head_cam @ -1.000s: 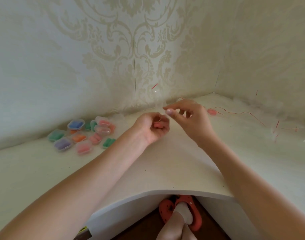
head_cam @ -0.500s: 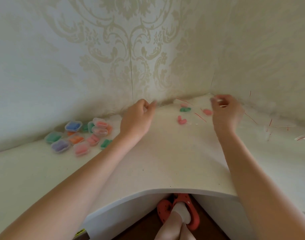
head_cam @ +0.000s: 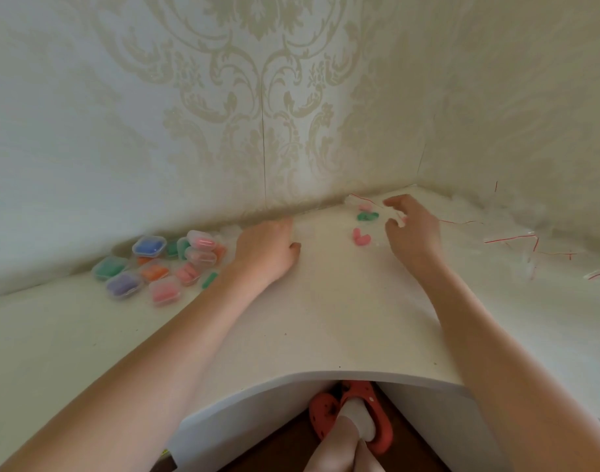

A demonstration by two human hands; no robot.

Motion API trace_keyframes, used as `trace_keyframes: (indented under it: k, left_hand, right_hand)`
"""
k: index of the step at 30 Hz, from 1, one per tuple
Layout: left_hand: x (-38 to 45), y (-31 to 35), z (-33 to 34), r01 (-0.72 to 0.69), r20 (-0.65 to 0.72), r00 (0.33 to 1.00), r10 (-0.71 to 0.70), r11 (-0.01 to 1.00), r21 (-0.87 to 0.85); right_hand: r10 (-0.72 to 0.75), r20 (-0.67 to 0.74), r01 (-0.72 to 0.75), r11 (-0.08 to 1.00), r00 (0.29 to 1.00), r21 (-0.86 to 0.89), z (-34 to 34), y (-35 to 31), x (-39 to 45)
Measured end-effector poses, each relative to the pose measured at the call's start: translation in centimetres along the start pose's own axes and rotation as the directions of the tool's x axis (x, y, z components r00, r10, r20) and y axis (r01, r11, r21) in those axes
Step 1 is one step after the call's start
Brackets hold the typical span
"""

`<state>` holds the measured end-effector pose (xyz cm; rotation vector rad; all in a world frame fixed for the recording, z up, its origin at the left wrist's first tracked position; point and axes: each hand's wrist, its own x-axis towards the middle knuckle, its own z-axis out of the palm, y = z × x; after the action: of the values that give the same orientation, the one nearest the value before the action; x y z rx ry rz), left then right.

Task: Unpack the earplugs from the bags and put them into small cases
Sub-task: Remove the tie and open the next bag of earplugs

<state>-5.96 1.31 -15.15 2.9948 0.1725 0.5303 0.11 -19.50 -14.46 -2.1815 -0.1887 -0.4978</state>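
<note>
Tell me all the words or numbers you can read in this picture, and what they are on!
None: no word, number or brand can be read here.
The small cases are clear plastic with coloured earplugs inside and show no labels.
The bags are clear with red strips; no print shows on them.
The wall has only a swirly leaf pattern, no letters.
The red shoe shows holes but no readable logo.
</note>
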Motion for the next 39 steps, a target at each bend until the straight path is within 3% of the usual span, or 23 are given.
trace_keyframes:
  k: [4,7,9,12,15,21,25,27,30,35,39]
  left_hand:
    - [0.3,0.2,0.4,-0.005,-0.004,1.0,0.005,1.0,0.031]
    - [0.3,0.5,0.9,-0.036,0.021,0.999,0.035,0.998,0.053]
    - [0.2,0.6,1.1,-0.041,-0.003,0.999,0.041,0.999,-0.014]
    - [-0.1,0.9,1.3,-0.087,-0.033,0.996,0.081,0.965,-0.248]
    - [0.0,1.4,1.5,-0.116,-0.009,0.992,0.125,0.89,-0.441]
    - [0.4,0.9,1.8,-0.074,0.001,0.996,0.089,0.836,-0.543]
    - [0.4,0.9,1.5,-0.089,-0.101,0.995,0.014,0.606,-0.79]
    - [0.1,1.1,1.5,-0.129,-0.173,0.985,-0.005,0.652,-0.747]
    - [-0.3,1.8,1.4,-0.206,-0.234,0.969,0.083,0.795,-0.571]
    - [-0.5,2.0,1.1,-0.278,-0.252,0.951,0.178,0.846,-0.454]
    - [-0.6,2.2,0.7,-0.304,-0.227,0.946,0.231,0.874,-0.378]
  right_hand:
    - [-0.133,0.18,0.142,0.989,0.975,-0.041,1.5,-0.9,-1.0]
    - [-0.229,0.332,0.262,0.963,0.915,-0.058,2.1,-1.3,-1.8]
    - [-0.3,0.433,0.357,0.933,0.85,-0.054,2.6,-1.5,-2.2]
    - [-0.354,0.503,0.433,0.9,0.788,-0.045,3.1,-1.6,-2.4]
    - [-0.32,0.494,0.371,0.929,0.808,-0.006,3.0,-1.6,-2.3]
    - [-0.327,0.431,0.301,0.945,0.841,0.13,2.6,-2.0,-2.2]
    - [-0.245,0.325,0.104,0.912,0.913,0.396,2.2,-2.7,-2.2]
    - [-0.181,0.359,0.019,0.911,0.916,0.411,2.2,-2.9,-2.5]
    - [-0.114,0.367,-0.026,0.935,0.923,0.354,2.6,-2.8,-2.7]
    - [-0.022,0.456,-0.197,0.883,0.89,0.427,2.5,-2.9,-2.7]
    - [-0.052,0.46,-0.162,0.895,0.886,0.415,2.5,-3.1,-2.6]
